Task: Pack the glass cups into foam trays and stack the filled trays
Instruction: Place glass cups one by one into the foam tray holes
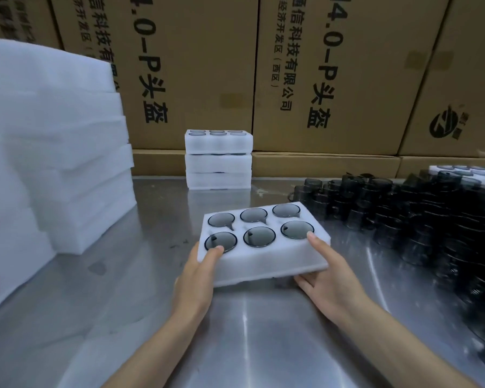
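Observation:
A white foam tray (266, 260) with several dark glass cups (259, 237) set in its round holes is held just above the steel table, tilted toward me. My left hand (198, 278) grips its near left corner, thumb on top beside a cup. My right hand (331, 278) grips the near right corner, thumb on top and fingers underneath. Farther back, against the cartons, stands a stack of three filled foam trays (218, 161). A big heap of loose dark glass cups (420, 219) covers the table's right side.
Tall piles of empty white foam trays (53, 152) fill the left side. Brown cardboard cartons (196, 65) form a wall behind the steel table (249, 331). Another foam tray with cups (459, 170) peeks out behind the heap at far right.

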Demonstrator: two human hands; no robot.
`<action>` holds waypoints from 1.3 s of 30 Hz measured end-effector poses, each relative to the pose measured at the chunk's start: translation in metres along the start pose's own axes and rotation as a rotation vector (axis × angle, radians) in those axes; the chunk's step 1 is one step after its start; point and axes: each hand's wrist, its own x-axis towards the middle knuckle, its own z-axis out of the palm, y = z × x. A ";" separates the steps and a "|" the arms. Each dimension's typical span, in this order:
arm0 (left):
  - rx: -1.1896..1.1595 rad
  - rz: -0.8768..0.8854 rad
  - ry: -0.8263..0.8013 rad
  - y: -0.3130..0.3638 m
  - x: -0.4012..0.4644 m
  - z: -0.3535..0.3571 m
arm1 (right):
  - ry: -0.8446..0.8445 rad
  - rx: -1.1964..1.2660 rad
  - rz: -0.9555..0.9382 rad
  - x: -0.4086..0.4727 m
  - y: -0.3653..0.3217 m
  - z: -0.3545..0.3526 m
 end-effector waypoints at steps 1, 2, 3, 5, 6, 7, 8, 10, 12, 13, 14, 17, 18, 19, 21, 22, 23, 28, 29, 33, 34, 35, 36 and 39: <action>-0.013 -0.003 0.013 0.000 0.008 0.001 | 0.015 0.033 0.018 0.010 0.002 0.006; -0.018 -0.001 0.020 0.000 0.016 0.001 | 0.029 0.068 0.029 0.021 0.003 0.012; -0.022 0.004 0.022 0.001 0.023 0.003 | 0.042 0.099 0.037 0.032 0.003 0.018; -0.038 0.030 0.041 0.002 0.037 0.005 | 0.086 0.136 0.059 0.054 0.004 0.030; -0.048 0.046 0.056 0.002 0.044 0.005 | 0.120 0.139 0.072 0.064 0.004 0.036; -0.055 0.058 0.067 0.003 0.052 0.005 | 0.157 0.135 0.080 0.075 0.003 0.040; -0.061 0.077 0.067 0.005 0.059 0.005 | 0.188 0.129 0.079 0.085 0.002 0.043; -0.071 0.121 0.034 0.007 0.070 0.004 | 0.220 0.142 0.057 0.105 -0.003 0.047; -0.095 0.144 -0.009 0.005 0.081 0.004 | 0.217 0.166 0.023 0.126 -0.014 0.052; -0.098 0.133 -0.024 0.003 0.085 0.004 | 0.208 0.174 0.004 0.136 -0.021 0.056; -0.087 0.111 -0.031 0.002 0.089 0.005 | 0.193 0.182 -0.018 0.147 -0.030 0.061; 0.056 0.001 -0.021 -0.005 0.098 0.006 | 0.125 0.243 -0.081 0.184 -0.062 0.089; 0.138 -0.015 -0.011 -0.007 0.101 0.007 | 0.101 0.267 -0.098 0.197 -0.074 0.102; 0.218 -0.018 0.004 -0.008 0.104 0.007 | 0.081 0.283 -0.113 0.211 -0.085 0.115; 0.370 0.012 0.020 -0.008 0.106 0.007 | 0.057 0.281 -0.129 0.239 -0.107 0.143; 0.426 0.036 0.023 -0.007 0.106 0.007 | 0.050 0.273 -0.133 0.253 -0.117 0.157; 0.468 0.062 0.028 -0.007 0.106 0.006 | 0.048 0.266 -0.136 0.265 -0.126 0.172; 0.533 0.144 0.064 -0.006 0.107 0.004 | 0.151 0.164 -0.131 0.315 -0.149 0.217; 0.526 0.148 0.070 -0.007 0.107 0.005 | 0.167 0.129 -0.123 0.324 -0.148 0.218; 0.515 0.178 0.103 -0.010 0.107 0.004 | 0.250 -0.028 -0.125 0.348 -0.143 0.211; 0.514 0.181 0.106 -0.011 0.107 0.003 | 0.251 -0.057 -0.124 0.351 -0.143 0.209; 0.512 0.182 0.104 -0.012 0.107 0.003 | 0.244 -0.081 -0.121 0.353 -0.144 0.208; 0.514 0.181 0.102 -0.012 0.107 0.003 | 0.232 -0.120 -0.128 0.355 -0.143 0.207; 0.525 0.178 0.098 -0.012 0.108 0.003 | 0.201 -0.365 -0.209 0.362 -0.134 0.202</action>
